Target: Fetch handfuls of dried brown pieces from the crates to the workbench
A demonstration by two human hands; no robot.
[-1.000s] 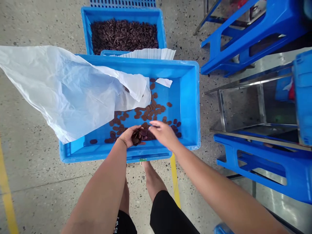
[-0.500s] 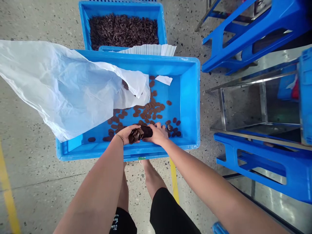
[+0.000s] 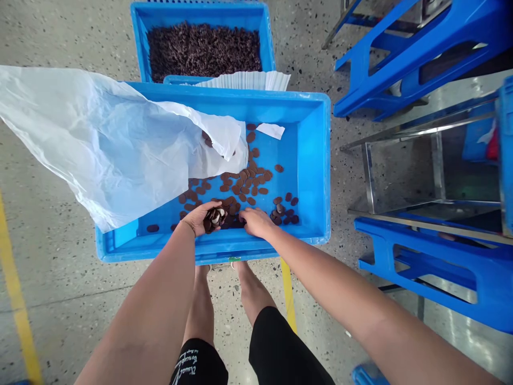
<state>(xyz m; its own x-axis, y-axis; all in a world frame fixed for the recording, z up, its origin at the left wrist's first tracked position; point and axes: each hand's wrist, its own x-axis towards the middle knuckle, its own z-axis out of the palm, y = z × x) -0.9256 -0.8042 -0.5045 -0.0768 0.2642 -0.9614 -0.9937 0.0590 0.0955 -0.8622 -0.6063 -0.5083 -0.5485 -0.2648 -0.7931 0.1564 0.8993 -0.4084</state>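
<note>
A large blue plastic crate stands on the floor in front of me, its bottom scattered with several small brown oval discs. My left hand is cupped palm up near the crate's front wall, holding a pile of those discs. My right hand rests palm down just beside it, fingers on the discs at the crate bottom; whether it grips any is hidden. A crumpled white plastic bag drapes over the crate's left half and out past its rim.
Behind stands a second blue crate full of dark brown pieces, with white pleated paper at its front. Blue plastic stools and a steel frame crowd the right. Yellow floor lines run on the speckled floor.
My right hand has dropped from above the cupped left hand down onto the discs on the crate bottom. The left hand shifted slightly left, still full.
</note>
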